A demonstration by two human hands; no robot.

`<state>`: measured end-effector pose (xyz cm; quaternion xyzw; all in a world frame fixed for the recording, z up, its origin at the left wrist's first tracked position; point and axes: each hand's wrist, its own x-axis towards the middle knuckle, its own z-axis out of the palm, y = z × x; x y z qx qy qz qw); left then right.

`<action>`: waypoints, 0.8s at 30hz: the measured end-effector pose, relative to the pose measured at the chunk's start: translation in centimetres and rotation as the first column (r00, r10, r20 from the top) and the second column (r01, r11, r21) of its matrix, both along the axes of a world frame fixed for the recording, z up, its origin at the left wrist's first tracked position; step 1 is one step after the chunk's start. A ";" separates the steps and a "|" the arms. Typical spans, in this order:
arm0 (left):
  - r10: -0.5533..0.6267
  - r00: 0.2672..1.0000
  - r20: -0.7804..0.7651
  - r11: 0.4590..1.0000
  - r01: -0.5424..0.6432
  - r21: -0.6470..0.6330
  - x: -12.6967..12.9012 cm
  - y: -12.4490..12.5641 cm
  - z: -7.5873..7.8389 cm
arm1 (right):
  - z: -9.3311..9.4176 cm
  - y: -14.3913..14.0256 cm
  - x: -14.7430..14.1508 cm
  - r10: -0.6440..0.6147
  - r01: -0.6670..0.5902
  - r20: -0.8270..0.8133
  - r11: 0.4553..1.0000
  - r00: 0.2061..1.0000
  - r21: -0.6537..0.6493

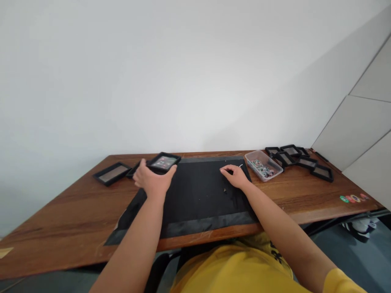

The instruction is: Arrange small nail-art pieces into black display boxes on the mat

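Observation:
My left hand (154, 178) grips a small black frame (165, 162) by its edges, thumb on the near right side. Inside its border are light, red and greenish patches, too small to make out. The frame is held tilted above the far left part of a black mat (198, 195). My right hand (233, 175) is over the mat's far right, thumb and fingers brought together in a pinch. Whatever is between those fingertips, if anything, cannot be seen. Close to its right lies a clear plastic tub (264, 165) with many small metallic-looking pieces.
Another black frame (112, 173) lies on the wooden table (61, 219) at the left, with one partly hidden behind my left hand. Several more frames (322, 173) are clustered at the back right. Round coloured stickers (354, 198) mark the right edge. A white wall (183, 81) rises behind.

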<state>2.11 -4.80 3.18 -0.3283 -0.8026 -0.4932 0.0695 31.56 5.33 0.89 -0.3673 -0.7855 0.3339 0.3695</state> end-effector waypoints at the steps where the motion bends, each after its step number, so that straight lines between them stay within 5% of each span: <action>1: 0.052 0.999 0.014 0.999 -0.052 -0.012 -0.7 -0.2 0.3 | 0.0 0.1 0.1 -0.007 0.007 0.000 1.000 1.000 -0.008; 5: 0.184 0.982 0.046 0.981 -0.181 -0.063 -3.0 -0.6 1.1 | -0.3 0.1 0.4 -0.014 0.014 0.001 0.999 1.000 -0.039; 11: 0.281 0.952 0.119 0.953 -0.262 -0.152 -4.7 -0.5 0.3 | -0.5 0.1 0.2 -0.013 0.016 0.030 0.996 0.999 -0.083; 24: 0.233 0.963 0.137 0.970 -0.221 -0.097 -6.8 -0.2 -1.0 | 0.3 -0.8 0.1 0.093 -0.092 0.110 0.996 0.990 -0.010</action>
